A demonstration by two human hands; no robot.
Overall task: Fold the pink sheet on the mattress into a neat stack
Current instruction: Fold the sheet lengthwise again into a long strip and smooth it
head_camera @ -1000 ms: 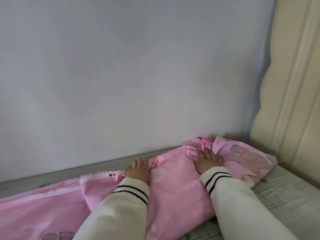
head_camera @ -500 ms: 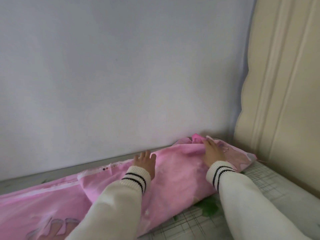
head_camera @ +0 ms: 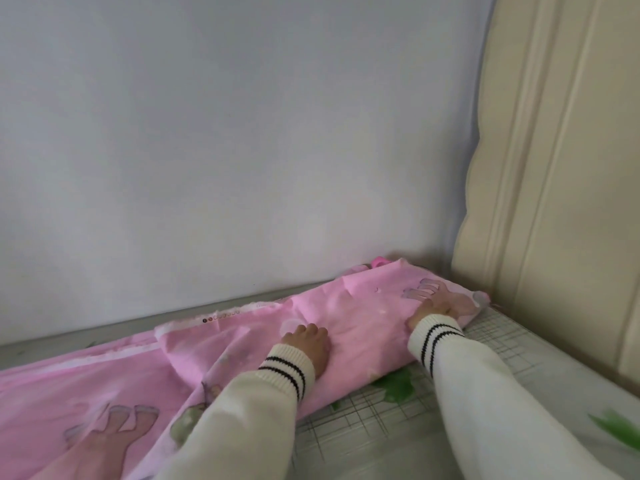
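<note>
While both hands lie on the cloth, neither grips it: the left hand (head_camera: pixel 306 342) rests knuckles-up with its fingers bent down onto the pink sheet (head_camera: pixel 349 327), and the right hand (head_camera: pixel 433 306) lies flatter near the far end, fingers spread on the printed figure there; whether either pinches a fold underneath I cannot tell. The sheet lies along the far side of the mattress (head_camera: pixel 491 344), against the wall (head_camera: pixel 242 150), its right end doubled over into a thick band just short of the headboard (head_camera: pixel 554 168), the rest trailing loose toward the lower left. It looks light, thin and limp, a matte woven cotton that will crease readily and slump if lifted by the middle; corners and the pale selvedge edge seem the best places to hold. The mattress cover is grey checked cloth with green leaf prints. The headboard is cream, smooth, with moulded grooves and a scalloped outline.
</note>
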